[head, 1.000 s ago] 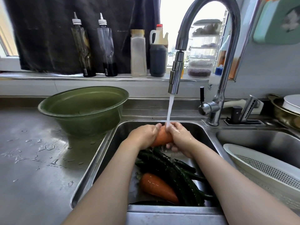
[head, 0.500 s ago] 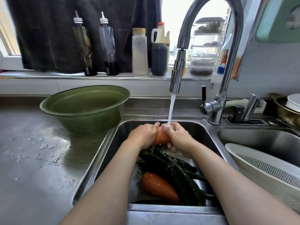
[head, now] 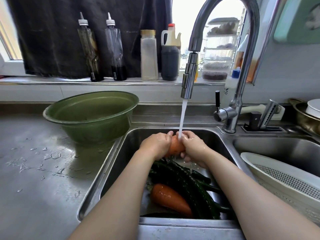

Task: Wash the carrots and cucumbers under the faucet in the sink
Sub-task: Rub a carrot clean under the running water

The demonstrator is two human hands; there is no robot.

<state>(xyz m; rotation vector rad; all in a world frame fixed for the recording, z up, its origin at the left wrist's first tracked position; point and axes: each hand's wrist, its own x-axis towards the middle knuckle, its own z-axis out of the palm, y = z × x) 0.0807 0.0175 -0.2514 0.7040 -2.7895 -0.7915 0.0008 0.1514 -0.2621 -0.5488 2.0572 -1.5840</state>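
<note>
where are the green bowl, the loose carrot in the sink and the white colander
green bowl (head: pixel 93 129), head view, outer wall
loose carrot (head: pixel 170 199), head view, middle of its body
white colander (head: pixel 284 177), head view, perforated inner wall

A green basin (head: pixel 90 110) stands on the wet steel bench (head: pixel 34 170), and on the window ledge (head: pixel 43 80) before a dark curtain (head: pixel 52 32) stand in a row an olive-tinted squeeze bottle (head: pixel 89 49), a clear squeeze bottle (head: pixel 115 49), a gold-lidded jar (head: pixel 149 56) and a red-capped dark jug (head: pixel 170 63), with a white colander (head: pixel 277 179) low at the right.
</note>
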